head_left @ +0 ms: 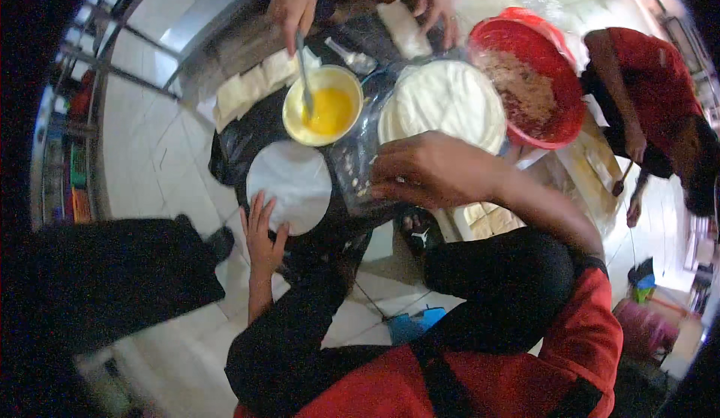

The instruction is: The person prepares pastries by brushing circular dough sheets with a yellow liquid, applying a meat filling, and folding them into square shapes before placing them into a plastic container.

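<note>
The person's left hand spreads wide on a round white sheet beside a yellow-filled bowl; the right hand curls near stacked white rounds, its grip unclear.

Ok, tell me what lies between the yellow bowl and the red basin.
In the head view, a round white pile lies between the yellow bowl and the red basin; a dark strip shows between bowl and pile.
</note>
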Demonstrator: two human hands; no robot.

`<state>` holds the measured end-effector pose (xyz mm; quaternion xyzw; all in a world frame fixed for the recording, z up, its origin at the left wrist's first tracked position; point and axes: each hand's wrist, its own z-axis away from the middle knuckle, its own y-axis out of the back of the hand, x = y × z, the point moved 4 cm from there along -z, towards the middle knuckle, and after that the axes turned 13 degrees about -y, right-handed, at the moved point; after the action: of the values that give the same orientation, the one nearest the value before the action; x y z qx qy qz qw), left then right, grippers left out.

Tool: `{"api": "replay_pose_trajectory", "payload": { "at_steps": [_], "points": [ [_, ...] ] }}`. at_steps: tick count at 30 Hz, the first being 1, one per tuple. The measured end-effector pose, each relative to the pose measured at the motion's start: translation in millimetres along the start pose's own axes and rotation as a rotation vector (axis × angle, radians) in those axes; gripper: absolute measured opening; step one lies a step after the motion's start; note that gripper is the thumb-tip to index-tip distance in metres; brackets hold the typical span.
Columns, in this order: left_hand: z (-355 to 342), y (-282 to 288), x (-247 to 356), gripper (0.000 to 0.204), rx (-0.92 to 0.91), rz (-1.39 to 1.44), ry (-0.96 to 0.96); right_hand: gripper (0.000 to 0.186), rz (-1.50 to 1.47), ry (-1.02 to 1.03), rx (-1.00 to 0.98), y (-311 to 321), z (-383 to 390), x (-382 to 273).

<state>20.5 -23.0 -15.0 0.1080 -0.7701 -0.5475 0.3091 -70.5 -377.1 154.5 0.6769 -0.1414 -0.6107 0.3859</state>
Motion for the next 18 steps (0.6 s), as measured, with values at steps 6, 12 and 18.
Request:
{"api": "replay_pose_trajectory", "payload": {
  "at_steps": [6,12,18],
  "points": [
    [15,-20,-37,0.054,0.031,0.336,0.132,0.024,0.205,0.042,0.217,68,10,-139],
    [-9,21,15,0.054,-0.004,0.061,0.029,0.024,0.167,0.281,0.018,24,4,-178],
    [2,2,-6,0.054,-0.029,-0.007,-0.023,0.024,0.121,0.406,-0.121,-14,-3,-169]
  ]
}}
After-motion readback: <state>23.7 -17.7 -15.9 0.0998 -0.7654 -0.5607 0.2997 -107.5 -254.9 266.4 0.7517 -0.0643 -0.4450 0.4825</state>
